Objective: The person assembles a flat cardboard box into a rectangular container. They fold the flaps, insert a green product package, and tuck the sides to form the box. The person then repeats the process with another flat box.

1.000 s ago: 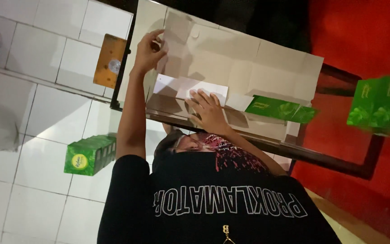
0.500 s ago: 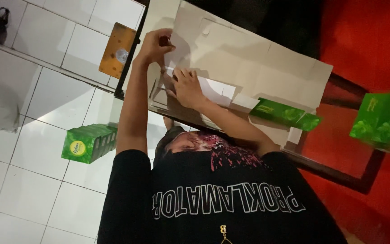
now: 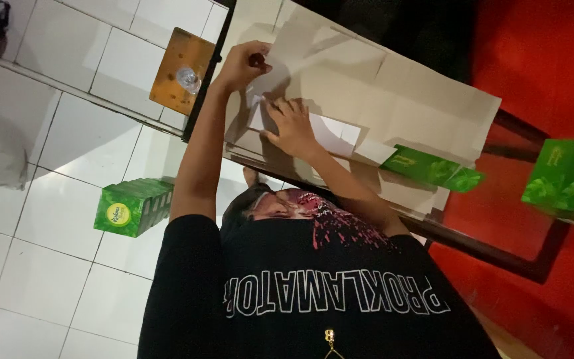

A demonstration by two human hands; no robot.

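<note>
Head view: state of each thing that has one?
left hand: fingers curled shut at the pale sheets' edge.
right hand: open, palm down on the white sheet.
white sheet: flat on the table.
green carton: flattened, lying on the table.
green boxes: closed, stacked on the floor.

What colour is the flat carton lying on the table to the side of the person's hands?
Green, with a leafy pattern: the flattened carton shows best in the head view, lying on the pale cardboard sheets.

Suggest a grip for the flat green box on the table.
Pinch the green box across its two long edges, near the middle, coming from above. It lies flat and thin on the cardboard sheets, so its faces offer no purchase, and both long edges look free.
</note>
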